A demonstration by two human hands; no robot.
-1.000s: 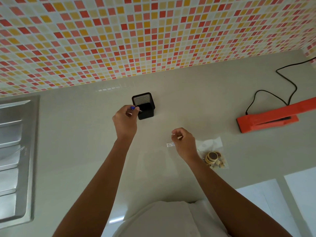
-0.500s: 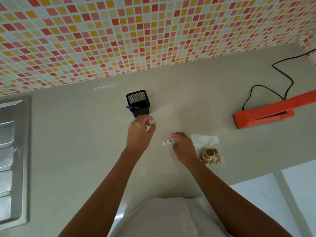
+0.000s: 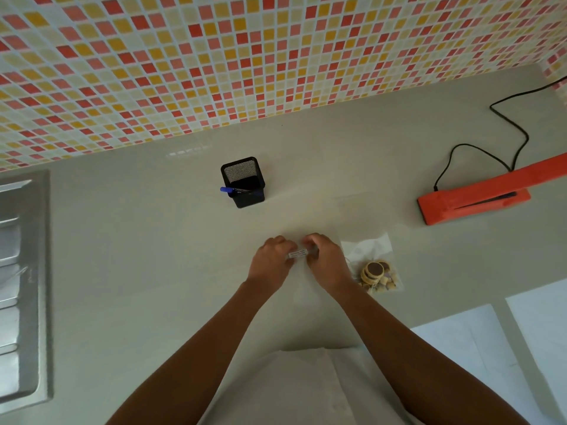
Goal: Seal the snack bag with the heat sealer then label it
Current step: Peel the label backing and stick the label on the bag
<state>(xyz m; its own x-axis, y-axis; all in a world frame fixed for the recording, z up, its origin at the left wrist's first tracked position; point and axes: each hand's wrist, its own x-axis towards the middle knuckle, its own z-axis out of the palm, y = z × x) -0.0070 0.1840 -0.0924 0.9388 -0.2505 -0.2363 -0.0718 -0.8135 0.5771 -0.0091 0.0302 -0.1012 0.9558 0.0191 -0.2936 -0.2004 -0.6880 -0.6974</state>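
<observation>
Head view: the smooth, glossy grey counter (image 3: 122,256) runs under a wall of small square tiles (image 3: 214,62) in red, yellow and cream. At center, the left hand (image 3: 271,260) and right hand (image 3: 326,259) meet around a small white paper label (image 3: 297,254), a narrow strip with dark print. Both hands pinch it with fingers curled in close, 1 at each end. The clear, crinkly plastic bag (image 3: 368,250) lies flat at 3 o'clock, just beside the right hand, with round biscuits bunched at its near end. At 12 o'clock stands a black, square mesh cup (image 3: 244,182) with a blue pen (image 3: 228,190) leaning out. At 2 o'clock lies the long orange sealer (image 3: 472,200), its jaw slightly raised, trailing a black cord (image 3: 518,130). A ribbed steel sink (image 3: 21,286) sits at 9 o'clock.
</observation>
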